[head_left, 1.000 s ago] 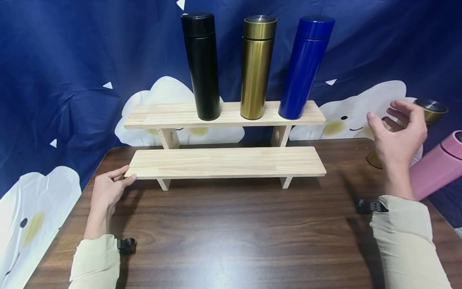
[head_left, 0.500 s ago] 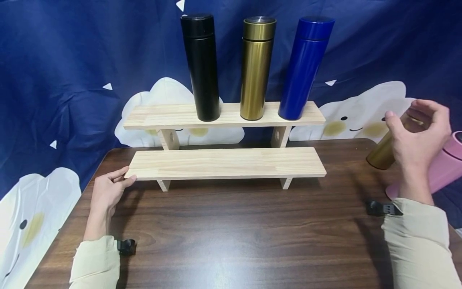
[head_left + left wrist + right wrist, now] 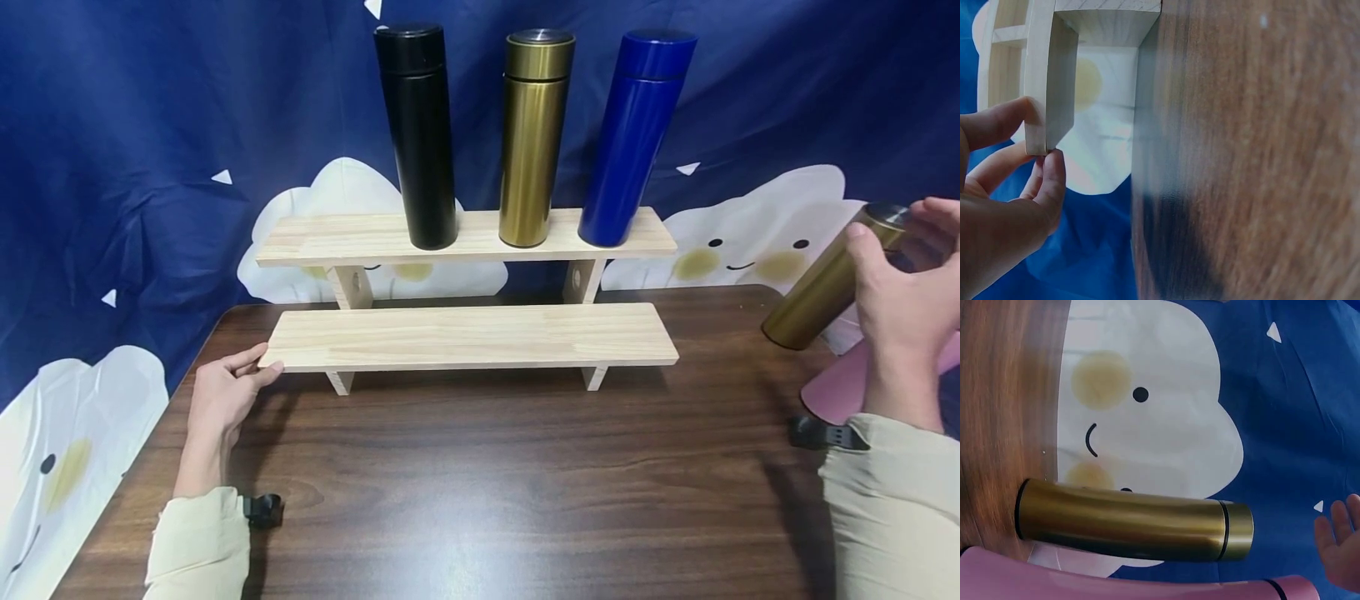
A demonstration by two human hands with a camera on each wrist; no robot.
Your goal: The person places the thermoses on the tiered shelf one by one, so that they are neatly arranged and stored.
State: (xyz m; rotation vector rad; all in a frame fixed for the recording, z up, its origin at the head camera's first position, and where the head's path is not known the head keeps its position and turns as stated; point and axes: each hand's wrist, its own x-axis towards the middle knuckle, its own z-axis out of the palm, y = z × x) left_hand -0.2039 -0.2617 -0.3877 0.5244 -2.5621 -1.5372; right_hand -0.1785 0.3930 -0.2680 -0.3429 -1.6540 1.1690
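Note:
My left hand (image 3: 225, 396) pinches the left end of the lower board of a two-tier wooden shelf (image 3: 465, 337). In the left wrist view, thumb and fingers (image 3: 1052, 181) meet at the board's corner. Over at the right, my right hand (image 3: 911, 292) hovers with loosely bent fingers and holds nothing. A pink thermos bottle (image 3: 836, 387) stands behind the right wrist, partly covered by it. Beside it stands a gold thermos bottle (image 3: 813, 292) with a steel-topped lid. The right wrist view shows both the gold bottle (image 3: 1122, 522) and the pink bottle (image 3: 1116, 584), with fingertips (image 3: 1341, 519) at the right edge.
On the upper board stand a black bottle (image 3: 420, 142), another gold bottle (image 3: 534, 150) and a blue bottle (image 3: 633, 146). The brown wooden table (image 3: 480, 483) extends in front of the shelf. Behind hangs a dark blue curtain (image 3: 225, 92) with white cloud shapes.
My right hand has moved to the right, past the gold bottle and across the pink one, uncovering the gold bottle. My left hand stays on the shelf's end.

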